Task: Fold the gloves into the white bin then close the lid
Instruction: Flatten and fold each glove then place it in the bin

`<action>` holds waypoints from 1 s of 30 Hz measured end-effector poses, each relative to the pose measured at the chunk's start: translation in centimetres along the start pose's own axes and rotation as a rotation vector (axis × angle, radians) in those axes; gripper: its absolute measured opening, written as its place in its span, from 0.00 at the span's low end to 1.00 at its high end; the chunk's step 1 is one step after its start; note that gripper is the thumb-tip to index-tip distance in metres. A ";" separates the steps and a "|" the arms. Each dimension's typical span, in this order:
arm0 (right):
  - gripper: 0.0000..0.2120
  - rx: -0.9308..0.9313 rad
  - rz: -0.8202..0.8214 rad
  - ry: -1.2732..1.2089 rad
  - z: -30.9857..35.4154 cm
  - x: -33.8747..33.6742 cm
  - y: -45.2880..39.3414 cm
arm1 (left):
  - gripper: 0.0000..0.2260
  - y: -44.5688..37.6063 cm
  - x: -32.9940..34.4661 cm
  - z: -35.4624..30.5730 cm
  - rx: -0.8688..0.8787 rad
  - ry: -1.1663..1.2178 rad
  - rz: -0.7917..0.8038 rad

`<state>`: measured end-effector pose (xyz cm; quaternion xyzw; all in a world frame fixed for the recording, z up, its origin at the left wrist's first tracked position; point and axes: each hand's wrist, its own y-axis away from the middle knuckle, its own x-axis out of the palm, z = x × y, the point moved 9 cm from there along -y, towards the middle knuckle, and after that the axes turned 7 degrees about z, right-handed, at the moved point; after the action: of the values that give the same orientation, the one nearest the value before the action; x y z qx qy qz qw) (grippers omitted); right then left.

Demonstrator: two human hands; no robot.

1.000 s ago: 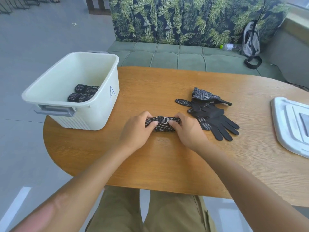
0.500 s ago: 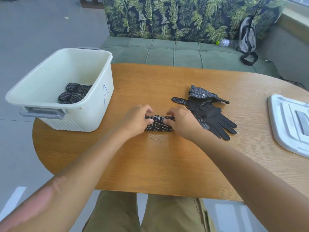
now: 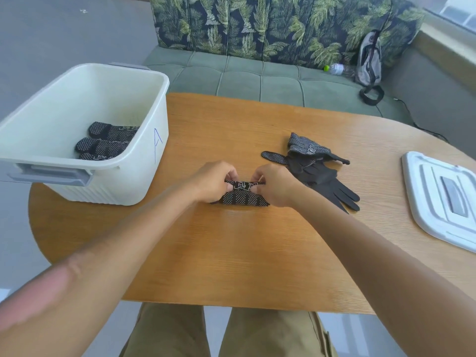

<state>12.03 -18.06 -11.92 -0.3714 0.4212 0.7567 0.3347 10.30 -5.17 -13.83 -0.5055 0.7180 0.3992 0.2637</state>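
Note:
A folded black dotted glove [image 3: 243, 198] lies on the wooden table [image 3: 231, 253] at its middle. My left hand [image 3: 215, 181] pinches its left end and my right hand [image 3: 273, 186] pinches its right end, both lifting the upper cuff edge. The white bin [image 3: 144, 181] stands open at the table's left, marked with a blue A. Folded dotted gloves [image 3: 105, 143] lie on its floor. A loose pile of black gloves [image 3: 314, 168] lies just right of my right hand. The white lid [image 3: 443, 199] rests flat at the table's right edge.
A green bench [image 3: 257, 78] with a leaf-print backrest runs behind the table. On it lie a plastic bottle [image 3: 334, 69] and a grey backpack [image 3: 369, 60]. My knees show below the table's near edge.
Both hands have slid to the far side of the folded glove and raised its cuff edge. The view has shifted toward the right and closer.

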 end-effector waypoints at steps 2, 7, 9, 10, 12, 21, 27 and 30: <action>0.11 0.005 -0.018 -0.036 0.0 0.0 0.4 | 0.09 0.2 -0.1 -0.1 0.004 -0.011 0.005; 0.05 -0.032 -0.095 -0.082 1.3 -1.5 1.6 | 0.08 1.3 -2.4 -0.9 0.043 -0.026 -0.019; 0.04 -0.051 -0.135 -0.088 2.4 -2.9 2.1 | 0.09 2.1 -4.3 -1.5 0.063 -0.049 -0.059; 0.03 -0.066 -0.152 -0.083 3.2 -3.7 2.4 | 0.09 2.8 -5.5 -1.8 0.073 -0.064 -0.081; 0.03 -0.089 -0.174 -0.080 4.2 -5.2 2.8 | 0.08 3.5 -7.4 -2.6 0.094 -0.086 -0.105; 0.05 -0.231 -0.296 -0.029 11.5 -10.4 3.9 | 0.06 8.4 -16.1 -4.4 0.135 -0.212 -0.191; 0.06 -0.303 -0.325 -0.048 16.5 -10.7 2.5 | 0.07 10.6 -19.8 -1.1 0.102 -0.255 -0.247; 0.05 -0.341 -0.317 -0.054 19.1 -10.4 1.5 | 0.06 11.3 -21.2 1.2 0.077 -0.233 -0.258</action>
<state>10.63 -3.83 4.48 -0.4638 0.2144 0.7645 0.3930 7.08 8.71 5.62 -0.5332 0.6266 0.3903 0.4133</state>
